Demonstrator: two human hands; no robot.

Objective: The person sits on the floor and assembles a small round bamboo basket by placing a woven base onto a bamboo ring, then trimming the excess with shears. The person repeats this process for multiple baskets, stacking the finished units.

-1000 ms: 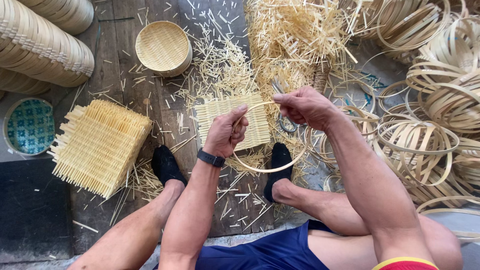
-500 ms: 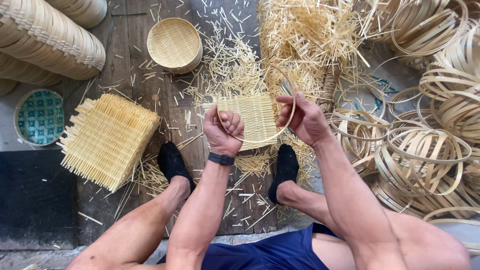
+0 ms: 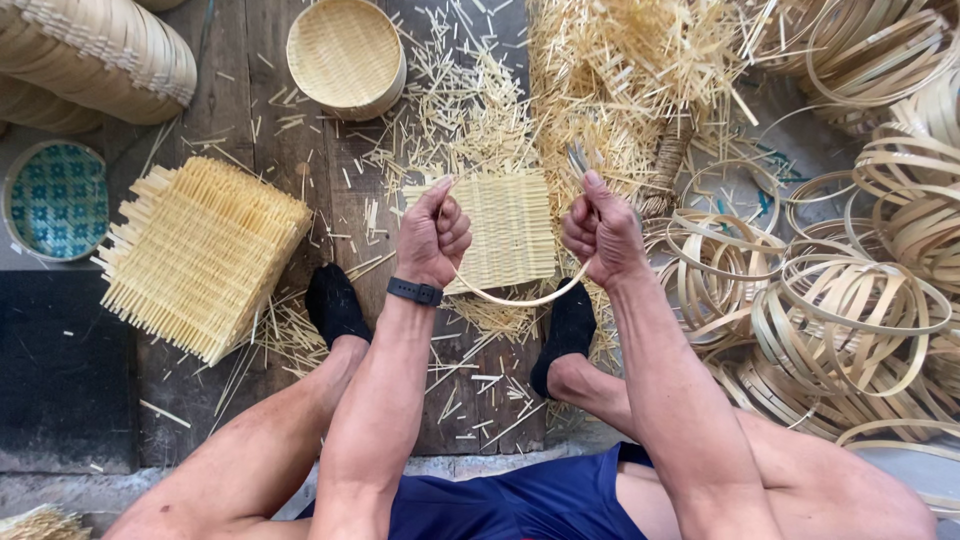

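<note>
My left hand (image 3: pixel 432 236) and my right hand (image 3: pixel 602 232) each grip one side of a thin bamboo hoop (image 3: pixel 520 299) that curves down between them. Both fists are closed on it, about a hand's width apart, above a small square woven bamboo mat (image 3: pixel 512 228) lying on the wooden floor. A dark band sits on my left wrist. My feet in black socks rest just below the mat.
A stack of square woven mats (image 3: pixel 200 255) lies at the left. A round woven basket (image 3: pixel 345 55) sits at the top. Stacked round baskets (image 3: pixel 90 55) fill the top left. Many bamboo hoops (image 3: pixel 850 300) pile up at the right. Loose bamboo slivers (image 3: pixel 630 70) litter the floor.
My hands have moved apart and level with each other. The hoop, held up as a full ring a second ago, now hangs lower as an arc between the fists.
</note>
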